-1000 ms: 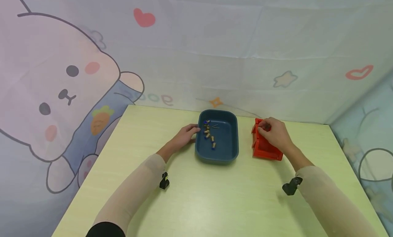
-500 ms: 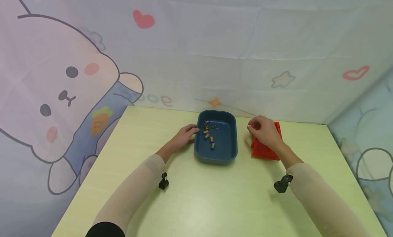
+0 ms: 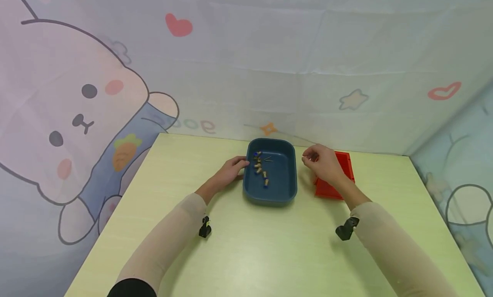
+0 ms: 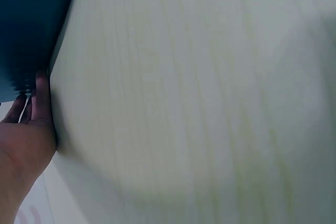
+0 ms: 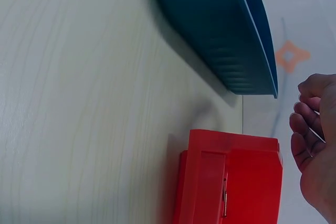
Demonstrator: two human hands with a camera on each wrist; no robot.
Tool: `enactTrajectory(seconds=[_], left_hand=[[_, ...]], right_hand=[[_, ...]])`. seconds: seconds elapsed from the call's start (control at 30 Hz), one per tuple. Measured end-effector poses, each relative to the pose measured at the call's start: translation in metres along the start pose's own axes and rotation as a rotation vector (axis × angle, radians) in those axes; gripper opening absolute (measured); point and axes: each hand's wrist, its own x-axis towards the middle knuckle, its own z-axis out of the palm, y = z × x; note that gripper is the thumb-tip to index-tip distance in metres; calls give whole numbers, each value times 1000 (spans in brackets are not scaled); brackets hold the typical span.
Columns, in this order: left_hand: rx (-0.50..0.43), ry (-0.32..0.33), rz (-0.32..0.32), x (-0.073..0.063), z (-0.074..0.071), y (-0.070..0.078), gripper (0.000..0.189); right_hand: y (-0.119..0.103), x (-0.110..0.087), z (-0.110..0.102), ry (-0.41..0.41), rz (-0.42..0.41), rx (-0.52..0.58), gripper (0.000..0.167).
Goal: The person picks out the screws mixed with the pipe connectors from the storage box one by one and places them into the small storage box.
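Note:
A dark blue-green plastic basin (image 3: 283,177) sits on the table; several brass-coloured fittings with blue ends (image 3: 265,174) and a few thin metal pins (image 3: 269,159) lie in it. My left hand (image 3: 229,170) touches its left side, fingertips at the rim; in the left wrist view straight fingers (image 4: 42,95) lie against its outer wall. Between the basin and a red bin (image 3: 344,164), my right hand (image 3: 322,163) is raised, thumb and fingertips drawn together. I cannot tell whether something small is pinched there. A thin metal piece (image 5: 224,198) lies in the red bin.
The light wood-grain table (image 3: 246,245) ends at a printed cloth backdrop (image 3: 269,74) just behind the basin and bin. Another cloth wall (image 3: 467,177) hangs at the right edge. Each forearm carries a black wrist camera (image 3: 347,228).
My right hand has moved left from over the red bin toward the basin, fingertips still together. The left hand stays at the basin's side, and the things in the basin look unmoved.

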Motion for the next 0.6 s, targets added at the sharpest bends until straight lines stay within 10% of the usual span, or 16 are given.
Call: enactTrajectory(seconds=[0.6], left_hand=[[-23, 4, 14, 3, -2, -5, 55]], right_hand=[[-16, 8, 18, -8, -27, 29, 9]])
